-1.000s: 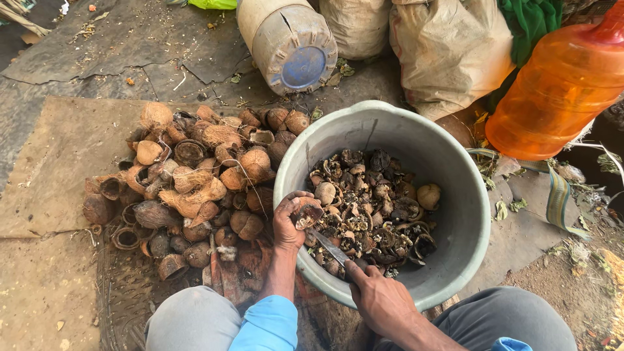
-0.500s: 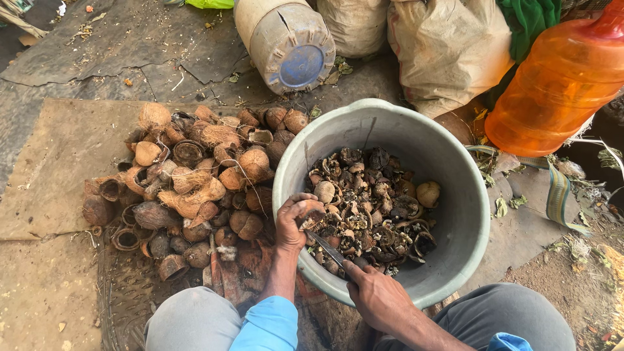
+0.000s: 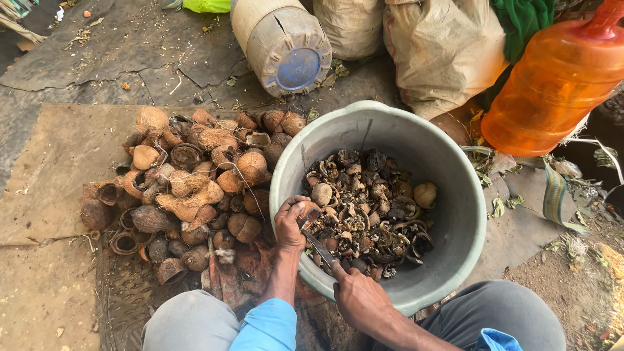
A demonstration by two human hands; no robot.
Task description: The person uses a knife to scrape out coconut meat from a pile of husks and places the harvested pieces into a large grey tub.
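Left hand (image 3: 290, 224) sits at the near-left rim of the bucket (image 3: 455, 162), fingers curled tight around a small brown piece (image 3: 305, 209). Can't tell what the piece is; mostly hidden by the fingers. Right hand (image 3: 359, 300) is at the near rim, closed on the handle of a knife (image 3: 318, 247). Handle is fully hidden in the fist; only the dark blade shows, running up-left toward the held piece. The tip meets or goes under the piece; contact isn't clear.

Both hands hang over the grey-green bucket. Inside: a heap of dark shell scraps and kernel bits (image 3: 370, 208), plus two pale rounder lumps, one just beside the left hand, one near the far-right wall. The scraps cover the bucket floor.

Left of the bucket, touching its wall: pile of coconut shell halves and husks (image 3: 188, 188) on a flat brown mat (image 3: 58, 182).

Beyond the bucket: a beige jerrycan (image 3: 286, 42) on its side, sacks (image 3: 442, 49) cut off by the top edge, an orange water bottle (image 3: 559, 81) cut off at right.

Bottom edge: the person's knees in grey trousers and a blue sleeve, all cropped.
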